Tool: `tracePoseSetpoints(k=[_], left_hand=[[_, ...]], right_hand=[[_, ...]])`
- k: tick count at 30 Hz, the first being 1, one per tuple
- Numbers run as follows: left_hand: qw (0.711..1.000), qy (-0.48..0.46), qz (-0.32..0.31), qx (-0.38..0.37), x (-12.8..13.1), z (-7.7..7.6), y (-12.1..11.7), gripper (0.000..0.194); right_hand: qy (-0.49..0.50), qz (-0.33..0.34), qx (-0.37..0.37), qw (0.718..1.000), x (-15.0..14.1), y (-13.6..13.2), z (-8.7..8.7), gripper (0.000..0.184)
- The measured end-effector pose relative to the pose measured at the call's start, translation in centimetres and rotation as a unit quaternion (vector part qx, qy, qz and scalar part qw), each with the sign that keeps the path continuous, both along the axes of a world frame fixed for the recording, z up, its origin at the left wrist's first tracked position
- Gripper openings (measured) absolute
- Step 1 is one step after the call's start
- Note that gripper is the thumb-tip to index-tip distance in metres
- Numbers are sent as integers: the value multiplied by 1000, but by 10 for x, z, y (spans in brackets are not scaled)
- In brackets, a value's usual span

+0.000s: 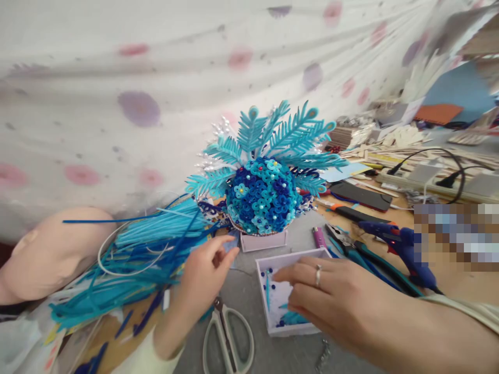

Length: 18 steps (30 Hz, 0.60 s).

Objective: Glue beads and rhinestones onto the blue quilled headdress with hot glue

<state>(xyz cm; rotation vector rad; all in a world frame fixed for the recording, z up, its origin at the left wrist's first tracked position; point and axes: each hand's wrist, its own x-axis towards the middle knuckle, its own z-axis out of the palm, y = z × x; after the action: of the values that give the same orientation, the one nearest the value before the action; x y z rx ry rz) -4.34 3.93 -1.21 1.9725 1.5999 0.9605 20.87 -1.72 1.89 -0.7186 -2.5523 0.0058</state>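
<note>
My left hand (206, 265) is closed, thumb and forefinger tips close together, just left of the flower ball; anything between them is too small to make out. My right hand (327, 291) reaches over a white tray (262, 291), fingers stretched and slightly apart, fingertips inside it; the thumb is hidden. Dark blue beads (273, 286) and light blue pieces (290, 316) lie in the tray. Behind both hands, a ball of blue flowers (262, 200) with pearl centres sits on a small white box (264, 241), with turquoise feather-like fronds (251, 132) fanning above it.
Scissors (228, 337) lie below my left hand. Blue chenille stems (156, 234) and a mannequin head (58, 254) are at left. Pliers (351, 241), a glue gun (405, 249), a purple lighter (319, 238), a phone (360, 195) and a power strip (421, 179) crowd the right.
</note>
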Motion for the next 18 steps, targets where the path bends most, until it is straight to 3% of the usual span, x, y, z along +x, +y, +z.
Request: tracePoseSetpoints(k=[5, 18], left_hand=[[999, -36, -4, 2, 18, -14, 22, 27], [995, -93, 39, -9, 27, -15, 33, 23]], right_hand=[[17, -9, 2, 1000, 15, -16, -4, 40], [37, -23, -10, 999, 26, -11, -19, 42]])
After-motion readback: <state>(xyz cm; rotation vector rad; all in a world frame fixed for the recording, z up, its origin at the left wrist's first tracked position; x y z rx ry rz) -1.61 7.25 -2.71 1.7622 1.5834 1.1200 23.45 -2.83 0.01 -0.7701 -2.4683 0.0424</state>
